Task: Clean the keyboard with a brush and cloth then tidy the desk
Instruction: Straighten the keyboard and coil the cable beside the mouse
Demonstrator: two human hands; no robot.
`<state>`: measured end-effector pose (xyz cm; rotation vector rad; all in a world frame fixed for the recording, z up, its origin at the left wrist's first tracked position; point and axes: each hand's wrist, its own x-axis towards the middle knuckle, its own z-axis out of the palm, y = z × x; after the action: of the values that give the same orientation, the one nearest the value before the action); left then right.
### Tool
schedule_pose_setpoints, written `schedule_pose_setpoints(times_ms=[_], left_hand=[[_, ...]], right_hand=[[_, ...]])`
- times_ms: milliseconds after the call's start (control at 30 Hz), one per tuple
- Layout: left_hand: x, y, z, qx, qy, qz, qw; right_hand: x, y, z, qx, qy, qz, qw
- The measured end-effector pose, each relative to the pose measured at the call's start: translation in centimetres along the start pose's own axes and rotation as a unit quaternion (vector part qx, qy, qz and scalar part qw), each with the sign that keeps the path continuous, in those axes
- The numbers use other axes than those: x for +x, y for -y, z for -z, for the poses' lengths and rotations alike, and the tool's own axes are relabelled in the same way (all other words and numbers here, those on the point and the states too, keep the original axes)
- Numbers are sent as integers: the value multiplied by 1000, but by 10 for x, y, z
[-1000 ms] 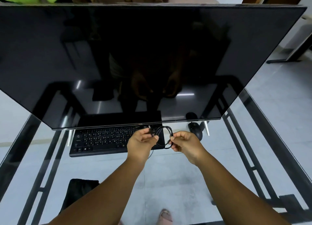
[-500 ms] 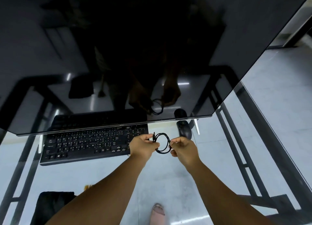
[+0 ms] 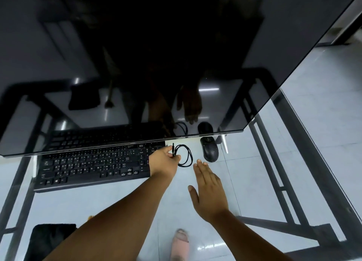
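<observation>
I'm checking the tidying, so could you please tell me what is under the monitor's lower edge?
The keyboard's back rows and the mouse's far end run beneath the monitor. Whatever lies further back on the glass desk is covered.

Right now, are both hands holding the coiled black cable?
No, only the left hand pinches the coiled black cable; the right hand hovers open beside it.
</observation>
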<state>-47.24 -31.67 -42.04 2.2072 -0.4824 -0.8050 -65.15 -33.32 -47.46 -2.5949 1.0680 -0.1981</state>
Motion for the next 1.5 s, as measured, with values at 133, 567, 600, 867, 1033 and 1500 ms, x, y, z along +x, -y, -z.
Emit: schedule_pose_setpoints(times_ms=[133,567,600,867,1033,1500], left_hand=[[-1,-4,-2,64,-23,1,998],[4,-8,-8,76,-64,21,995],[4,-8,-8,77,-68,19,995],[3,-9,-4,82,-69,19,994],[-2,-6,5,84,-55,2,995],[-55,89,143,55,-116,-38,991]], right_hand=[[2,0,-2,-47,24,1,999],[3,1,1,-57,47,-5,997],[3,1,1,-59,47,-5,997],[3,2,1,-55,49,-5,997],[4,2,2,-47,52,-7,998],[-14,108,-9,113,-8,-45,993]])
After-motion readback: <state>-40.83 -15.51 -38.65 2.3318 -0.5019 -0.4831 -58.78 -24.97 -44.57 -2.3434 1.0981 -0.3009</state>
